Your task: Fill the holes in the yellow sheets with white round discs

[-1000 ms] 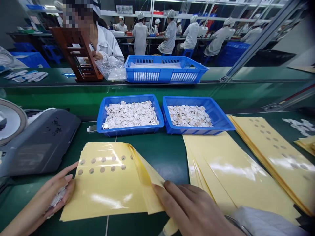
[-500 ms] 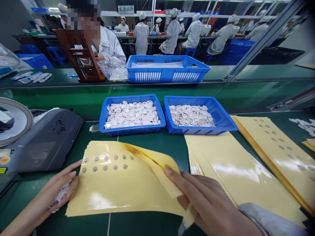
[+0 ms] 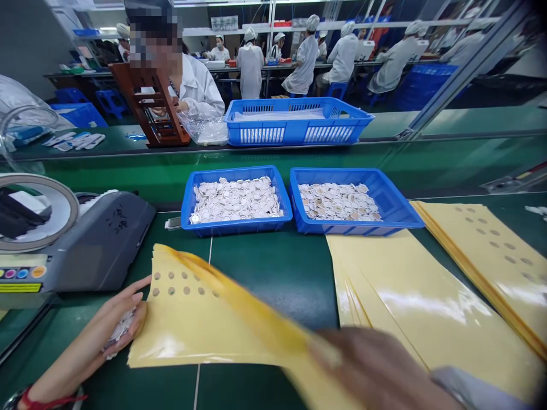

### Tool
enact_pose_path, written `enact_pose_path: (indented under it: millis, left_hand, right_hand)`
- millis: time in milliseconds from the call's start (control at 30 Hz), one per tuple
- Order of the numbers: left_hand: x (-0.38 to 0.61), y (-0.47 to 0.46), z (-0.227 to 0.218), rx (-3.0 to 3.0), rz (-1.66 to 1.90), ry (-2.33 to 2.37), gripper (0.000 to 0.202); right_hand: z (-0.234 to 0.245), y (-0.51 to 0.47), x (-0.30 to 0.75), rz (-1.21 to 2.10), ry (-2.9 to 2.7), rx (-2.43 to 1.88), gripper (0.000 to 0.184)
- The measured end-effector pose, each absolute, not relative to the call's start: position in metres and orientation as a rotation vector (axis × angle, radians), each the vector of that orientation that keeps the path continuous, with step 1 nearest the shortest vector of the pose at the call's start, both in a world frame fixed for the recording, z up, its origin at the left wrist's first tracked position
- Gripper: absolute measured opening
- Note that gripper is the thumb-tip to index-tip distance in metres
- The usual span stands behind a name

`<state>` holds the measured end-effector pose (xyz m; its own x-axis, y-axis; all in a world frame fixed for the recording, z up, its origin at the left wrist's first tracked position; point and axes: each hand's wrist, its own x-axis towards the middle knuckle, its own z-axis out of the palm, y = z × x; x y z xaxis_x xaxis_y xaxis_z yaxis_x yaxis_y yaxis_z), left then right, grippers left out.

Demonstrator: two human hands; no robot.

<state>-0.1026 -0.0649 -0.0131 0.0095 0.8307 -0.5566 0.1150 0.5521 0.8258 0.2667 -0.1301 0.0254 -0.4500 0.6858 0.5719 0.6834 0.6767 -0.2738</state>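
Right hand (image 3: 376, 367) now blurrier, curl of yellow sheets (image 3: 200, 333) over more dots (image 3: 186, 290)

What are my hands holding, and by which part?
Left hand: small white pieces, cupped inside. Right hand: at least one yellow sheet, by its lifted right side; exact grip blurred.

The view comes from one camera, worn on the person's head, facing forward and down over the desk (image 3: 273, 267). The left hand (image 3: 123, 324) and right hand (image 3: 376, 367) appear near, at the bottom; the workers (image 3: 250, 68) are far, at the top.
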Motion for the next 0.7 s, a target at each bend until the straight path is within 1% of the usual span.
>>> enact_pose_path:
  millis: [100, 167, 233, 300, 367, 400, 433, 500, 567, 633, 700]
  left_hand:
    - [-0.102, -0.066, -0.013, 0.854, 0.639, 1.42, 0.056]
    - [-0.098, -0.066, -0.011, 0.854, 0.615, 1.395, 0.053]
    - [-0.093, -0.064, -0.007, 0.835, 0.662, 1.386, 0.049]
    - [-0.086, -0.06, 0.0, 0.773, 0.759, 1.368, 0.04]
    - [-0.077, -0.054, 0.007, 0.668, 0.84, 1.287, 0.024]
    - [-0.072, -0.05, 0.009, 0.605, 0.869, 1.22, 0.019]
    - [-0.067, -0.046, 0.011, 0.54, 0.898, 1.15, 0.018]
    - [-0.054, -0.035, 0.014, 0.398, 0.933, 1.021, 0.024]
    - [-0.04, -0.023, 0.014, 0.264, 0.968, 0.916, 0.027]
    - [-0.025, -0.014, 0.015, 0.176, 0.989, 0.836, 0.028]
    - [-0.01, -0.009, 0.017, 0.12, 0.988, 0.809, 0.03]
  right_hand:
    - [0.019, -0.096, 0.289, 0.342, -1.893, -1.456, 0.018]
    - [0.008, -0.075, 0.302, 0.646, -1.655, -1.629, 0.025]
    - [-0.003, -0.063, 0.31, 0.907, -1.47, -1.656, 0.033]
    - [-0.012, -0.059, 0.313, 1.045, -1.363, -1.644, 0.037]
    - [-0.018, -0.059, 0.312, 1.088, -1.323, -1.647, 0.037]
    - [-0.019, -0.059, 0.311, 1.094, -1.317, -1.654, 0.036]
    - [-0.021, -0.059, 0.309, 1.089, -1.319, -1.663, 0.035]
    - [-0.024, -0.057, 0.308, 1.043, -1.363, -1.685, 0.033]
    - [-0.028, -0.055, 0.31, 0.929, -1.481, -1.732, 0.034]
    - [-0.03, -0.055, 0.312, 0.648, -1.638, -1.837, 0.046]
    - [-0.027, -0.059, 0.312, 0.229, -1.79, -1.899, 0.061]
